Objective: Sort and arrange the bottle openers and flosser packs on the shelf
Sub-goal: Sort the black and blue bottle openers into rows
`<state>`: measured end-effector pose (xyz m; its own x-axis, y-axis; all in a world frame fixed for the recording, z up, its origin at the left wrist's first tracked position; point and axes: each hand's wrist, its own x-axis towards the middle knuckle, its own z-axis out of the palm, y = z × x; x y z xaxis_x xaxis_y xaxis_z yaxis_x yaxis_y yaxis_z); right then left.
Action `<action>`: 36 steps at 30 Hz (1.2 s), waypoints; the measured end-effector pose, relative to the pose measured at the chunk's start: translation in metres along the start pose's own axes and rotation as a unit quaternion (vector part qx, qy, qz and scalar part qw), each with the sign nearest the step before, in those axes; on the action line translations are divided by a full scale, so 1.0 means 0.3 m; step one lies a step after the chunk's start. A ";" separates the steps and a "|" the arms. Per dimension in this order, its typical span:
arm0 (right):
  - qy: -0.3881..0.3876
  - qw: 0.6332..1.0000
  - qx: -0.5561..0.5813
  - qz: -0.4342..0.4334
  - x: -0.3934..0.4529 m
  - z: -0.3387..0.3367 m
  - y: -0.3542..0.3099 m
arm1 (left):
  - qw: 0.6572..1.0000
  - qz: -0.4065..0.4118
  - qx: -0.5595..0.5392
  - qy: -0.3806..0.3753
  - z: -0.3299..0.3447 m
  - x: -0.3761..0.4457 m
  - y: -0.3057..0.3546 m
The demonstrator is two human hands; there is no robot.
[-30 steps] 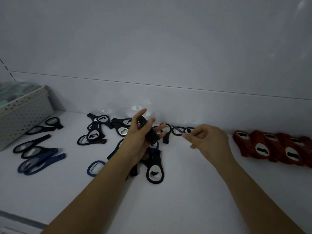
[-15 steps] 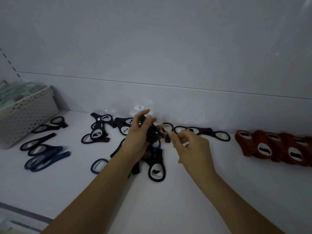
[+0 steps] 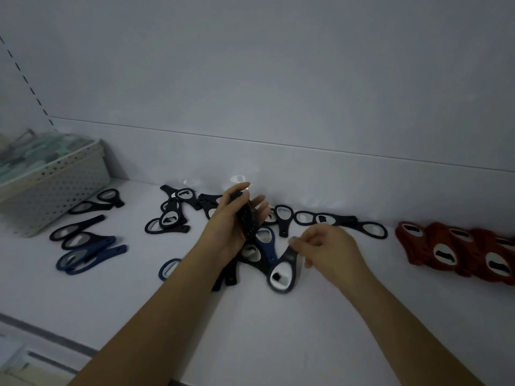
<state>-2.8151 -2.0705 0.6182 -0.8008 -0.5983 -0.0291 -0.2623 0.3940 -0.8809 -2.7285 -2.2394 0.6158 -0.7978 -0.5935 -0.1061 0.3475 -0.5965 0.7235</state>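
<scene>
My left hand [image 3: 231, 227] holds a stack of black bottle openers [image 3: 246, 218] upright, thumb and fingers wrapped around it. My right hand [image 3: 326, 249] pinches the handle of one black bottle opener [image 3: 282, 270], whose ring end hangs low over the shelf. Below my hands lies a pile of black and blue openers [image 3: 262, 246]. More black openers [image 3: 334, 220] run along the back wall. A row of red openers [image 3: 459, 250] sits at the right. Blue and black openers [image 3: 83, 246] lie at the left.
A white perforated basket [image 3: 53, 188] with greenish packs stands at the far left on the white shelf [image 3: 278, 330]. A single blue opener [image 3: 168, 268] lies by my left forearm. The shelf's front edge runs along the bottom left.
My right hand came back from the openers by the back wall, dropped lower and now pinches a black opener from the pile. My left hand keeps holding its stack.
</scene>
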 end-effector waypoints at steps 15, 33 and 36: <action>0.122 0.954 -0.045 -0.272 -0.036 0.043 -0.019 | 0.995 -0.072 0.065 -0.032 0.032 -0.017 -0.055; -0.040 0.989 0.137 -0.048 -0.028 0.062 -0.009 | 0.990 -0.006 0.095 -0.108 0.046 -0.026 -0.097; -0.030 0.991 0.122 -0.048 -0.020 0.055 -0.001 | 0.993 -0.020 0.094 -0.072 0.073 -0.018 -0.115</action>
<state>-2.8012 -2.0787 0.6109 -0.7432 -0.6680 0.0378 -0.1906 0.1571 -0.9690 -2.7469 -2.2036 0.6064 -0.8755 -0.4808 -0.0484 0.2277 -0.4988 0.8363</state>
